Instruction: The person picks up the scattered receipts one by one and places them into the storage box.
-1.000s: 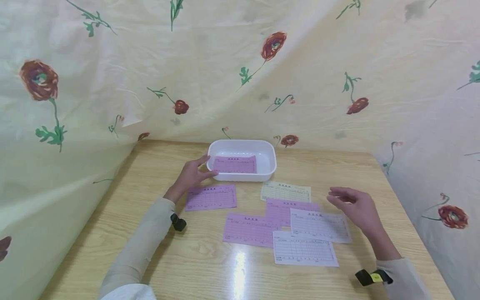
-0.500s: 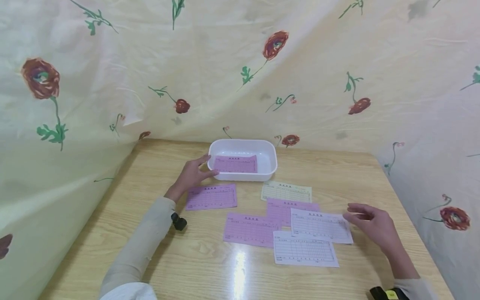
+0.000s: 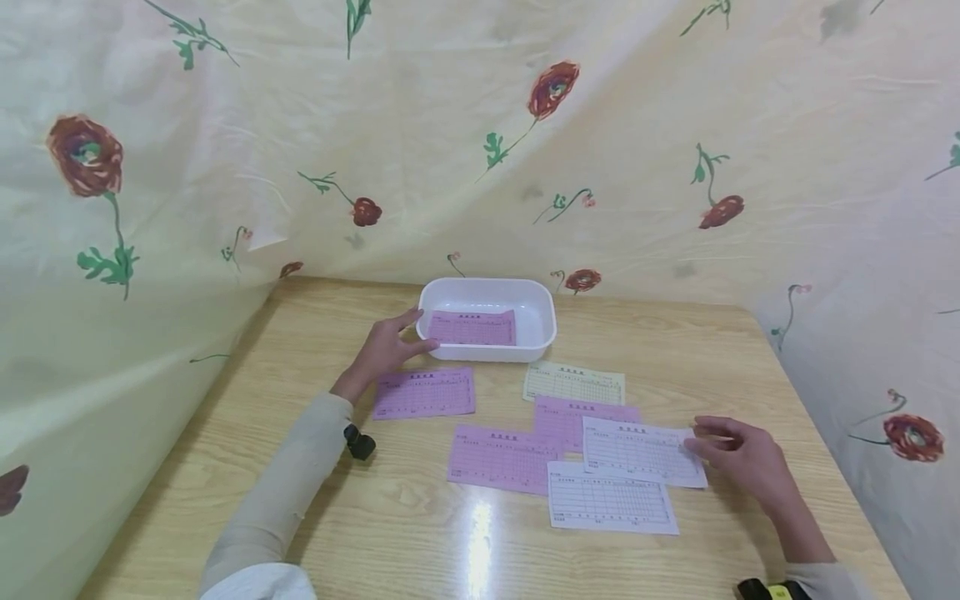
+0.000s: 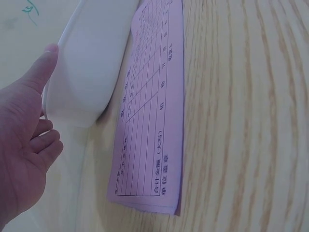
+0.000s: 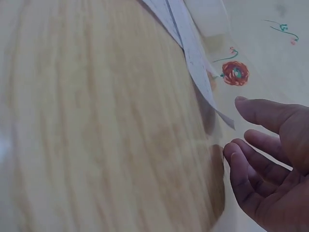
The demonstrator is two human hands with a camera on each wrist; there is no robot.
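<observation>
A white plastic tray (image 3: 540, 354) stands at the back of the table with a pink receipt slip (image 3: 472, 329) inside. My left hand (image 3: 382, 350) grips its left end, thumb at the front corner and fingers at the far side. In the left wrist view the thumb (image 4: 43, 67) lies against the tray's wall (image 4: 91, 63). At the right, my right hand (image 3: 746, 458) is at the right edge of a white receipt slip (image 3: 637, 454). The right wrist view has that slip's raised corner (image 5: 224, 118) near the gap between thumb and fingertips, which are apart.
A separate pink slip (image 3: 423, 393) lies before the tray. A pale yellow slip (image 3: 573, 383), two pink slips, one at the front (image 3: 498, 458) and one behind (image 3: 581, 417), and another white slip (image 3: 611, 500) overlap near the right hand. Flowered cloth (image 3: 450, 150) hangs behind the table.
My right hand has moved right and toward me, down to the white slip's right edge, its thumb now overlapping it. The left hand and tray have stayed put.
</observation>
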